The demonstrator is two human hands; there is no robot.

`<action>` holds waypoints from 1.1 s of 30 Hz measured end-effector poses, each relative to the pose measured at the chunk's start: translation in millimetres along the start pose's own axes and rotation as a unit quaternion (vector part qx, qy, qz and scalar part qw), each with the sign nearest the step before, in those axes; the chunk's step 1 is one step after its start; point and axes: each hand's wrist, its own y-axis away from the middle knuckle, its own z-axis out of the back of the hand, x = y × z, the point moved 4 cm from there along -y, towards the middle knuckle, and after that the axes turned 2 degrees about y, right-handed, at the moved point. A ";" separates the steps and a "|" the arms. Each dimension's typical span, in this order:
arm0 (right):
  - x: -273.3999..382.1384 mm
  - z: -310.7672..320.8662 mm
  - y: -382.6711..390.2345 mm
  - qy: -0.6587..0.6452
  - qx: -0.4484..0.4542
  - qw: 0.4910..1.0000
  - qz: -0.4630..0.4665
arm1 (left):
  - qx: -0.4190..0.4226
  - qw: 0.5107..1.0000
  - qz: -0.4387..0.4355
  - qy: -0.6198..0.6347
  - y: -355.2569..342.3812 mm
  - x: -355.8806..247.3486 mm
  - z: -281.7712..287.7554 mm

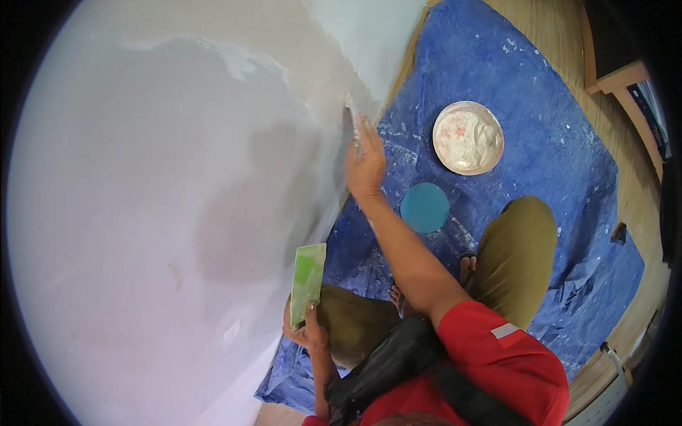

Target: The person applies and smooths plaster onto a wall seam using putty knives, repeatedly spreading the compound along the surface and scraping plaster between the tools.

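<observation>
My right hand (pixel 366 162) reaches forward to the wall (pixel 170 163). Its fingers are closed on a putty knife (pixel 349 106), seen nearly edge-on, with its tip at or close to the wall near the bottom edge. Grey-beige, damp-looking filler (pixel 312 67) covers the wall around that spot. Lower down, close to my left knee, my left hand (pixel 302 330) grips a flat green rectangular plastering plate (pixel 308 273) by its near end. Pale smears of filler mark the plate's edges. The right palm and fingers partly hide the knife's handle.
A blue tarp (pixel 398 78) spattered with white covers the floor beside the wall. On it stand a round tub of whitish filler (pixel 467 138) and a round teal lid or disc (pixel 425 207). Wooden furniture (pixel 629 78) is at the far right. My bent knees (pixel 522 248) flank the space below.
</observation>
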 end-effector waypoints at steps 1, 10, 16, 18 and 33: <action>1.1 -8.4 8.4 0.007 0.003 1.000 0.018 | -0.019 1.000 -0.008 0.013 1.9 -1.8 -0.7; -49.9 21.0 66.0 -0.024 0.052 0.998 -0.027 | -0.022 0.999 -0.024 0.007 -7.2 9.5 4.9; -45.2 20.2 -37.5 -0.037 0.071 0.967 -0.240 | 0.002 0.999 -0.042 0.001 -17.4 3.6 -9.5; -18.9 21.0 -49.4 -0.001 0.072 0.971 -0.228 | 0.004 0.999 -0.045 -0.007 -22.4 3.5 -10.7; -7.8 63.9 -1.8 -0.134 0.095 0.979 -0.121 | 0.040 0.999 -0.023 -0.016 -32.0 -8.5 -32.7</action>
